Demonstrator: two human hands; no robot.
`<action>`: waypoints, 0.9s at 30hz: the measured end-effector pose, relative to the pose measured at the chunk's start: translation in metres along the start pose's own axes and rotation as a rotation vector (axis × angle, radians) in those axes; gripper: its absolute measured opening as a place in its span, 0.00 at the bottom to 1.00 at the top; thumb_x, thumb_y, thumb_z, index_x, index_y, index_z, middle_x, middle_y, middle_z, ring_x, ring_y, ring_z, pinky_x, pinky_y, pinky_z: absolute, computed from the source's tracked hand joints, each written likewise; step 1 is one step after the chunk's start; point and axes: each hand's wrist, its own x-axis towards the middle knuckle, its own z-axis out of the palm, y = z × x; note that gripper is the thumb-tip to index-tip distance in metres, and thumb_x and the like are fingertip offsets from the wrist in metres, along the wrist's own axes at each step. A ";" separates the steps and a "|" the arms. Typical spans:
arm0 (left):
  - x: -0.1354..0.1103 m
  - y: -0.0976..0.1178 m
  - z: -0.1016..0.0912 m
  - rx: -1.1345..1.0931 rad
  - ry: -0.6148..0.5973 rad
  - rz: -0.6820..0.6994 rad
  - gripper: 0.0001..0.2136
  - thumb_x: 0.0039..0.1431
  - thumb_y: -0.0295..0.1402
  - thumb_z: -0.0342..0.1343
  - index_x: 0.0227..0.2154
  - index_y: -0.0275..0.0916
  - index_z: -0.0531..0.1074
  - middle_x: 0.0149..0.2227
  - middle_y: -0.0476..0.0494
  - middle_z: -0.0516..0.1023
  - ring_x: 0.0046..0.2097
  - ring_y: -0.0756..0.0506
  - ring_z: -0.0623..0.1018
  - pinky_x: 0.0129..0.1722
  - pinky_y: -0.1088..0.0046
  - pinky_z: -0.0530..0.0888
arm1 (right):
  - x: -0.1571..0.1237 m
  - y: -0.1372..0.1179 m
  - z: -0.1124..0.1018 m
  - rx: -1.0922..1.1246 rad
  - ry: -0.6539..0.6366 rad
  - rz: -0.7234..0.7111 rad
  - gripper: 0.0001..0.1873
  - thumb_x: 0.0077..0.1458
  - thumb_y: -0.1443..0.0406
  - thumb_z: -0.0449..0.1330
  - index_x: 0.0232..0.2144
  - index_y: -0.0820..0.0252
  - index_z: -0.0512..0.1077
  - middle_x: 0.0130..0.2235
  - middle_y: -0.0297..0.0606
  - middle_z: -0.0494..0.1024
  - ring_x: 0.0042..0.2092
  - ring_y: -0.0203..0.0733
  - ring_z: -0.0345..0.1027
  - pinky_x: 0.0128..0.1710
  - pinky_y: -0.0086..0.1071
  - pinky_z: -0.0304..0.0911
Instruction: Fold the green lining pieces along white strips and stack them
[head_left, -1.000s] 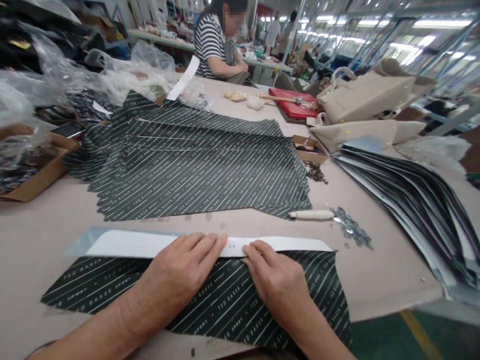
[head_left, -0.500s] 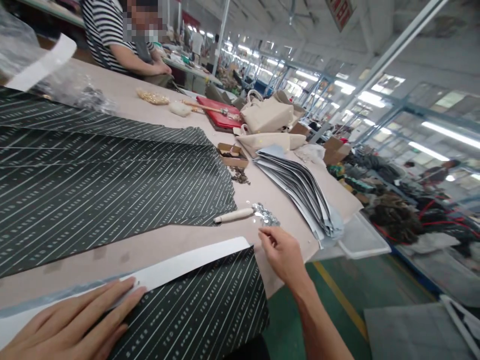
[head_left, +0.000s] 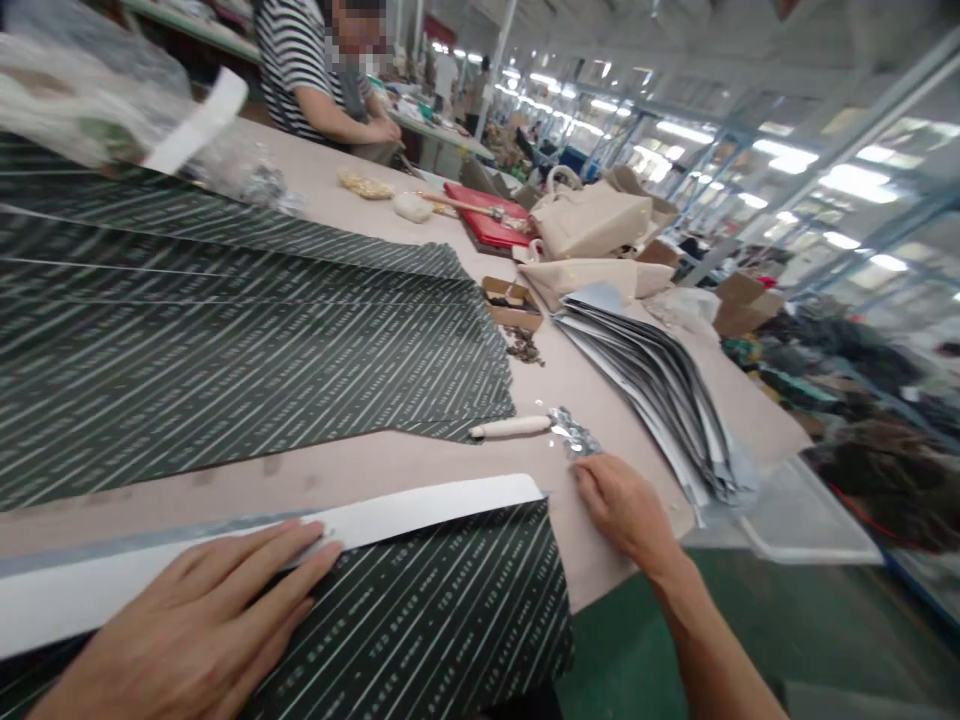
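My left hand (head_left: pixel 210 610), fingers slightly spread, probably steadied the long white strip (head_left: pixel 442 512). Whether right hand (head_left: pixel 628 508) pinched shiny silver pieces (head_left: pixel 574 434), I couldn't tell.

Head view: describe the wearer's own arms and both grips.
Left grip and right grip are bare human hands with jointed fingers; no gloves, rings or markings can be made out. The right forearm shows no sleeve or watch; the left forearm is out of frame.
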 end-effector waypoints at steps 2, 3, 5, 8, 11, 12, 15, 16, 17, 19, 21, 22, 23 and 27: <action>0.014 0.016 -0.025 0.076 -0.014 0.032 0.17 0.69 0.28 0.47 0.58 0.45 0.70 0.56 0.47 0.75 0.54 0.43 0.74 0.53 0.63 0.68 | 0.008 -0.014 -0.006 0.069 0.068 0.093 0.10 0.65 0.65 0.53 0.37 0.58 0.75 0.36 0.41 0.82 0.34 0.43 0.76 0.35 0.34 0.68; 0.020 0.021 -0.032 0.082 -0.025 0.016 0.16 0.69 0.27 0.47 0.56 0.43 0.70 0.55 0.46 0.76 0.55 0.43 0.73 0.54 0.63 0.68 | 0.014 -0.025 -0.010 0.113 0.089 0.138 0.10 0.65 0.63 0.54 0.37 0.56 0.75 0.35 0.39 0.82 0.31 0.43 0.75 0.32 0.33 0.67; 0.028 0.025 -0.036 0.081 -0.005 -0.029 0.15 0.70 0.27 0.45 0.53 0.40 0.72 0.53 0.44 0.77 0.54 0.42 0.74 0.53 0.63 0.69 | 0.028 -0.059 -0.017 0.254 0.071 0.103 0.10 0.65 0.61 0.55 0.36 0.54 0.75 0.35 0.37 0.82 0.32 0.42 0.75 0.32 0.33 0.66; 0.029 0.025 -0.036 0.066 -0.021 -0.049 0.14 0.70 0.27 0.44 0.51 0.38 0.72 0.52 0.42 0.77 0.54 0.41 0.74 0.52 0.61 0.71 | 0.051 -0.124 -0.020 0.498 -0.022 -0.126 0.09 0.67 0.64 0.54 0.36 0.55 0.73 0.34 0.35 0.79 0.35 0.40 0.74 0.36 0.31 0.65; 0.026 0.026 -0.037 0.031 -0.078 -0.065 0.15 0.69 0.27 0.45 0.53 0.38 0.70 0.53 0.41 0.75 0.56 0.41 0.72 0.52 0.60 0.71 | 0.068 -0.181 -0.007 0.577 -0.150 -0.294 0.10 0.67 0.69 0.52 0.35 0.58 0.72 0.33 0.36 0.76 0.36 0.40 0.70 0.37 0.33 0.64; 0.025 0.026 -0.037 0.020 -0.095 -0.070 0.15 0.69 0.27 0.45 0.54 0.38 0.69 0.53 0.41 0.75 0.56 0.40 0.72 0.52 0.60 0.71 | 0.072 -0.194 -0.001 0.559 -0.180 -0.333 0.11 0.67 0.70 0.51 0.35 0.59 0.72 0.32 0.37 0.75 0.36 0.42 0.69 0.38 0.35 0.63; 0.024 0.026 -0.038 -0.001 -0.136 -0.077 0.15 0.69 0.28 0.46 0.55 0.37 0.68 0.52 0.41 0.74 0.54 0.40 0.72 0.49 0.59 0.72 | 0.077 -0.215 0.016 0.459 -0.222 -0.411 0.11 0.65 0.71 0.51 0.33 0.61 0.72 0.31 0.39 0.73 0.36 0.45 0.67 0.38 0.38 0.61; 0.024 0.025 -0.037 -0.008 -0.143 -0.079 0.15 0.69 0.28 0.46 0.55 0.37 0.68 0.51 0.40 0.74 0.53 0.40 0.72 0.49 0.59 0.72 | 0.078 -0.217 0.019 0.422 -0.226 -0.432 0.11 0.65 0.71 0.51 0.33 0.61 0.72 0.31 0.39 0.73 0.35 0.45 0.66 0.37 0.38 0.60; 0.024 0.025 -0.037 -0.013 -0.144 -0.084 0.15 0.68 0.29 0.47 0.55 0.36 0.68 0.50 0.40 0.74 0.52 0.40 0.72 0.48 0.59 0.72 | 0.078 -0.219 0.021 0.386 -0.226 -0.450 0.11 0.65 0.71 0.51 0.32 0.61 0.72 0.30 0.39 0.72 0.34 0.45 0.66 0.36 0.38 0.59; 0.024 0.024 -0.036 -0.025 -0.142 -0.094 0.14 0.68 0.29 0.48 0.54 0.35 0.68 0.49 0.40 0.74 0.50 0.40 0.72 0.47 0.59 0.72 | 0.079 -0.220 0.023 0.320 -0.225 -0.481 0.12 0.64 0.71 0.51 0.30 0.61 0.71 0.29 0.39 0.71 0.33 0.46 0.64 0.35 0.39 0.57; 0.024 0.024 -0.034 -0.030 -0.136 -0.105 0.14 0.67 0.29 0.49 0.53 0.35 0.69 0.48 0.41 0.73 0.49 0.41 0.72 0.46 0.59 0.72 | 0.080 -0.221 0.024 0.292 -0.232 -0.500 0.12 0.64 0.71 0.51 0.29 0.60 0.71 0.28 0.39 0.71 0.33 0.46 0.64 0.35 0.38 0.56; 0.024 0.024 -0.034 -0.030 -0.136 -0.106 0.14 0.67 0.29 0.49 0.53 0.35 0.69 0.47 0.41 0.73 0.49 0.41 0.72 0.46 0.59 0.72 | 0.081 -0.221 0.023 0.288 -0.241 -0.503 0.12 0.64 0.71 0.51 0.29 0.60 0.71 0.29 0.39 0.71 0.33 0.46 0.64 0.35 0.38 0.55; 0.023 0.024 -0.034 -0.029 -0.136 -0.105 0.14 0.68 0.29 0.49 0.53 0.34 0.68 0.48 0.41 0.73 0.49 0.41 0.72 0.46 0.59 0.72 | 0.083 -0.222 0.023 0.286 -0.253 -0.503 0.12 0.64 0.71 0.51 0.29 0.60 0.71 0.29 0.39 0.71 0.33 0.45 0.65 0.35 0.38 0.55; 0.021 0.023 -0.032 -0.026 -0.133 -0.088 0.14 0.68 0.30 0.48 0.54 0.34 0.68 0.49 0.41 0.73 0.51 0.41 0.72 0.48 0.59 0.72 | 0.090 -0.226 0.017 0.249 -0.358 -0.457 0.12 0.63 0.70 0.51 0.29 0.59 0.70 0.29 0.39 0.73 0.33 0.44 0.66 0.35 0.37 0.54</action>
